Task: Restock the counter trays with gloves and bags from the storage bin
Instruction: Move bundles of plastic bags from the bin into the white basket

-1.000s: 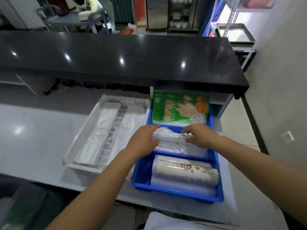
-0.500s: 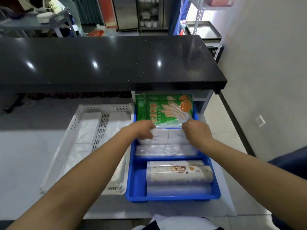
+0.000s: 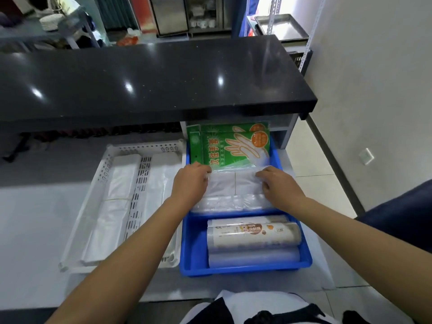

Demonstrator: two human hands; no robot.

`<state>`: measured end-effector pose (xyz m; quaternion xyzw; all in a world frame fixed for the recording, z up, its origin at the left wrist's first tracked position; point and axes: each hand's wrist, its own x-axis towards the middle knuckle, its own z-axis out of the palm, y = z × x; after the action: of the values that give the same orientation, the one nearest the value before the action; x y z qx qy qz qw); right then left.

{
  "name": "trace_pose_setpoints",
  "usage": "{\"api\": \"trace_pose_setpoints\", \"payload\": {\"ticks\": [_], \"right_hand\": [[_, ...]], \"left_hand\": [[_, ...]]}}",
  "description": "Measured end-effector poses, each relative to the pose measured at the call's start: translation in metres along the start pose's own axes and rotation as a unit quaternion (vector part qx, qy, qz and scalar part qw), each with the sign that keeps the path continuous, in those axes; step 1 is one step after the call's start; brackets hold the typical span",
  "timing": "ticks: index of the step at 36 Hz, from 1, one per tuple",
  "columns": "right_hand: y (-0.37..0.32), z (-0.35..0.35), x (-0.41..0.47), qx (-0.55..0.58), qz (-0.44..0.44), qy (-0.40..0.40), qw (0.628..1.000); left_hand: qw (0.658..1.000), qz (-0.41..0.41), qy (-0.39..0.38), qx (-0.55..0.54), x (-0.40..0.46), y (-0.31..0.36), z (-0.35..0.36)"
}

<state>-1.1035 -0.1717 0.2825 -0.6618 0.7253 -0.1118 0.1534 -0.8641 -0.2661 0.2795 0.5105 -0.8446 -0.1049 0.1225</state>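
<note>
A blue bin (image 3: 306, 258) sits on the grey counter. At its far end lie green glove packs (image 3: 224, 146). In its middle lies a clear bag bundle (image 3: 233, 183), tied with a thin band. My left hand (image 3: 190, 181) grips the bundle's left end and my right hand (image 3: 277, 183) grips its right end. A second clear pack (image 3: 231, 203) lies under it. Nearer me in the bin are rolls of bags (image 3: 252, 232). Left of the bin stands a white perforated tray (image 3: 140, 150) with two stacks of white bags (image 3: 117, 190).
A black raised counter top (image 3: 152, 78) overhangs the far end of the bin and tray. The grey worktop (image 3: 30, 218) runs off to the left. A white wall (image 3: 374, 78) and tiled floor are on the right, with metal shelving behind.
Both hands have carried the clear bundle farther back in the bin and lowered it flat against the glove packs. The camera view has shifted right.
</note>
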Motion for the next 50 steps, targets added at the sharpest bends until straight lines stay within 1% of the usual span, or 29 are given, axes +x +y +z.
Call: {"api": "trace_pose_setpoints", "payload": {"ticks": [2,5,8,11,15,19,22,24,26,28,33,37,40,46,50], "right_hand": [[0.001,-0.004,-0.005,0.026,0.001,-0.007,1.0],[0.0,-0.013,-0.017,0.107,0.015,0.001,0.994],[-0.004,-0.024,-0.034,0.16,0.01,0.005,0.987],[-0.017,-0.034,-0.054,0.17,-0.009,-0.011,0.985],[-0.042,-0.038,-0.086,0.163,-0.079,-0.056,0.982],[-0.069,-0.026,-0.107,0.122,-0.171,-0.11,0.971],[-0.085,-0.014,-0.119,0.09,-0.237,-0.145,0.956],[-0.095,-0.007,-0.128,0.094,-0.267,-0.164,0.945],[-0.107,0.001,-0.14,0.105,-0.285,-0.181,0.935],[-0.122,0.01,-0.153,0.106,-0.299,-0.191,0.929],[-0.173,0.037,-0.193,0.133,-0.304,-0.215,0.919],[-0.217,0.067,-0.224,0.125,-0.299,-0.25,0.912],[-0.256,0.087,-0.243,0.106,-0.292,-0.273,0.91],[-0.336,0.133,-0.28,0.089,-0.297,-0.281,0.908],[-0.392,0.158,-0.306,0.064,-0.3,-0.324,0.895]], "left_hand": [[1.0,-0.006,-0.007,-0.026,-0.005,0.001,-0.001],[0.996,-0.026,-0.018,-0.084,-0.018,0.005,-0.011],[0.989,-0.076,-0.031,-0.123,-0.044,0.016,-0.029],[0.983,-0.122,-0.023,-0.133,-0.082,0.031,-0.047],[0.975,-0.169,0.01,-0.146,-0.144,0.059,-0.058],[0.963,-0.233,0.01,-0.137,-0.21,0.081,-0.053],[0.959,-0.272,-0.005,-0.082,-0.257,0.086,-0.049],[0.946,-0.318,-0.015,-0.054,-0.286,0.085,-0.048],[0.923,-0.38,-0.02,-0.058,-0.314,0.082,-0.05],[0.91,-0.408,-0.022,-0.066,-0.338,0.078,-0.052],[0.89,-0.443,-0.022,-0.108,-0.391,0.049,-0.062],[0.888,-0.44,-0.02,-0.133,-0.428,0.008,-0.065],[0.884,-0.446,-0.036,-0.139,-0.465,-0.028,-0.068],[0.866,-0.467,-0.004,-0.177,-0.546,-0.092,-0.071],[0.845,-0.492,0.005,-0.209,-0.601,-0.126,-0.077]]}}
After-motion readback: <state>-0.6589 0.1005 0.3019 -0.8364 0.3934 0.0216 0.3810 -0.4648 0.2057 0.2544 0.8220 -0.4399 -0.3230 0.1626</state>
